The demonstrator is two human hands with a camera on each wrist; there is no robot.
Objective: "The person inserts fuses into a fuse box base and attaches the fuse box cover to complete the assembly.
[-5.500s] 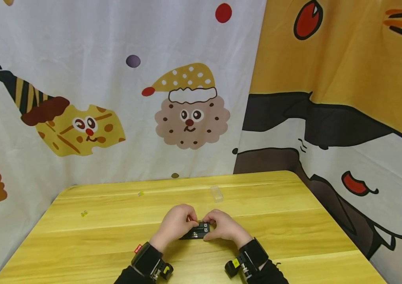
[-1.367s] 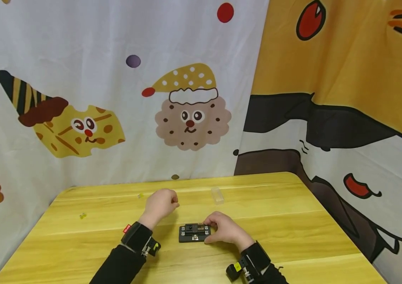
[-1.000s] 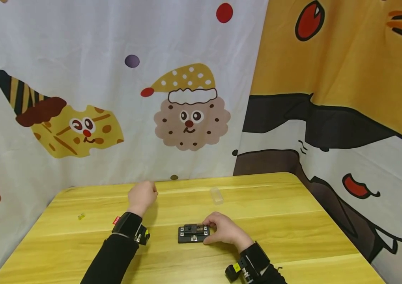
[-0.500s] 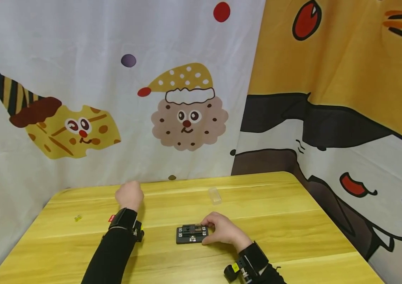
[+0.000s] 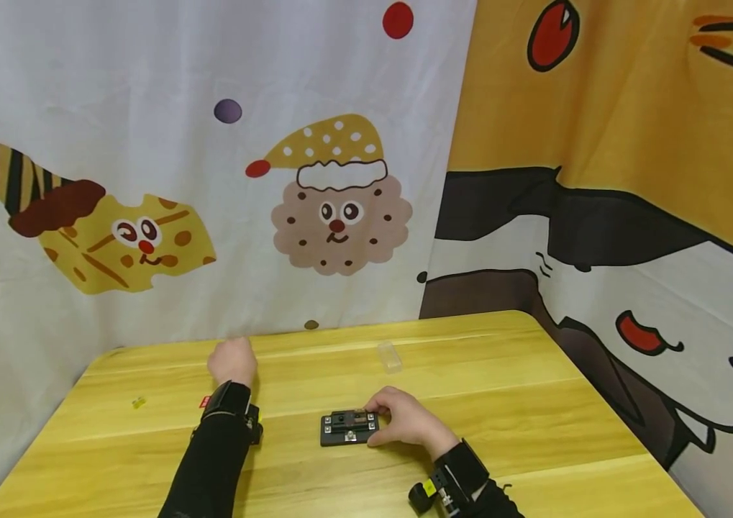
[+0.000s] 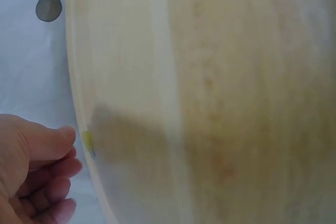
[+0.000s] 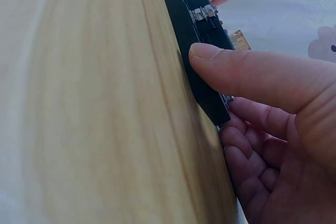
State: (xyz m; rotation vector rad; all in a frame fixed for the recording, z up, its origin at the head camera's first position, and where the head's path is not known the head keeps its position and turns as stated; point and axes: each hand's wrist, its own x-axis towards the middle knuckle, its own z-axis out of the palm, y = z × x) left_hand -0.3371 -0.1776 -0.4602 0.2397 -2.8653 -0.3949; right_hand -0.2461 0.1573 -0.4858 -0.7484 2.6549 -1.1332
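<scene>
A black rectangular block with metal terminals [image 5: 343, 436] lies on the table. My right hand [image 5: 410, 421] grips its right end, thumb on the near edge and fingers behind. In the right wrist view, the thumb presses the side of the block [image 7: 184, 30], and a copper-coloured piece [image 7: 240, 39] shows beyond it. Far to the left, my left hand [image 5: 233, 362] reaches towards the table's back edge, fingers hidden in the head view. In the left wrist view, its fingers are loosely bent, nothing between them, the thumb close to a small yellow piece [image 6: 87, 140].
Another small yellow piece [image 5: 139, 403] lies on the left of the wooden table [image 5: 502, 403]. Towards the back, right of centre, is a clear plastic box [image 5: 389, 357]. A printed curtain [image 5: 243, 288] hangs behind the table.
My left hand has left the black block and moved left and away to the table's back, where it now covers the farther yellow piece in the head view. My right hand keeps its grip.
</scene>
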